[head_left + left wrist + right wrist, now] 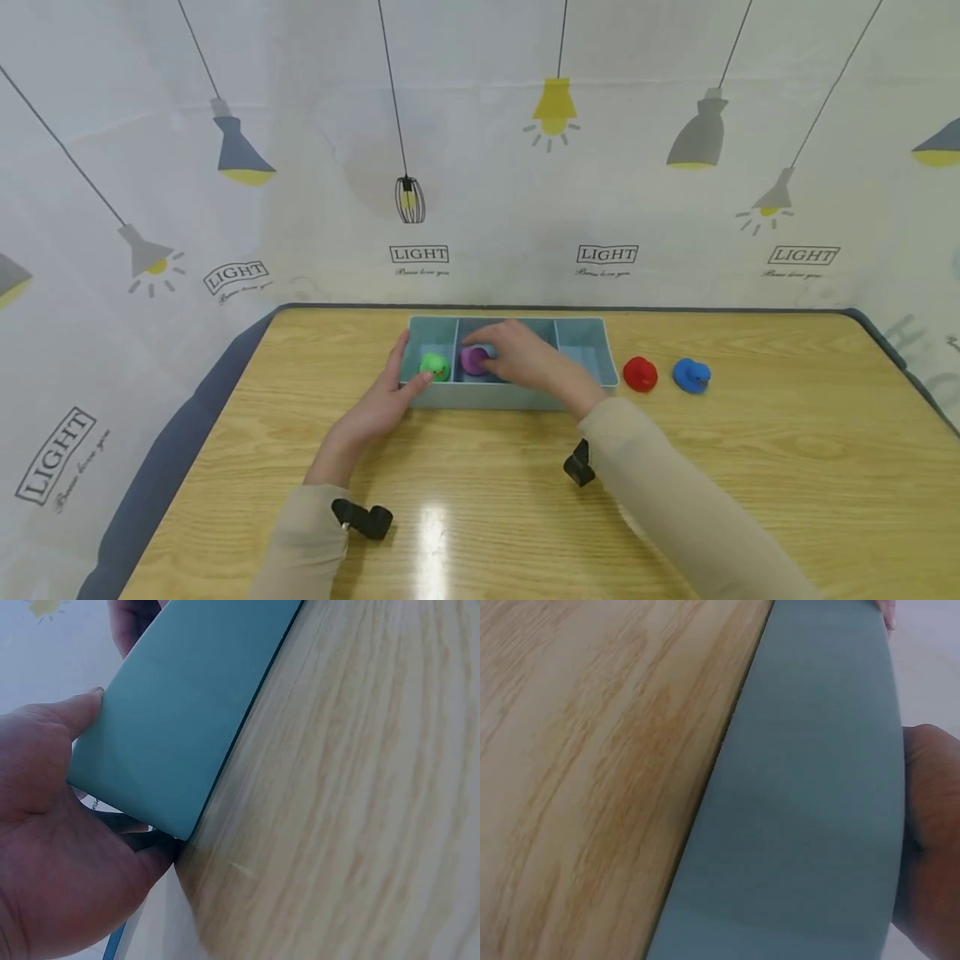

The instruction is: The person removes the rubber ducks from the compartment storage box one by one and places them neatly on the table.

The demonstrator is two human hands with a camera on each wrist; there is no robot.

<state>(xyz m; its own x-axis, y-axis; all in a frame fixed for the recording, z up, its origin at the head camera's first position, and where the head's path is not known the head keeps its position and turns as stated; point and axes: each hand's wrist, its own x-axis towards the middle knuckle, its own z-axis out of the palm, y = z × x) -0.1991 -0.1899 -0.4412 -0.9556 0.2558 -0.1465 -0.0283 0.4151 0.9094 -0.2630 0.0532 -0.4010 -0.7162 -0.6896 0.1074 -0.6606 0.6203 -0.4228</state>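
A blue-green box [480, 397] with three compartments stands on the table. My left hand [378, 408] grips its left end, thumb over the front rim and fingers along the end wall; the left wrist view shows this hand [60, 817] at the box's corner. In the left compartment sits a green toy duck [435, 367]. My right hand [521, 354] reaches into the middle compartment and pinches a purple toy duck [474, 360] between thumb and fingers. The box's front wall [802, 787] hides those fingertips in the right wrist view.
Right of the box, a red toy duck [641, 374] and a blue toy duck [692, 376] sit on the wooden table [480, 508]. A printed curtain [487, 167] hangs behind the table's dark far edge. Each wrist wears a small black camera mount [363, 518].
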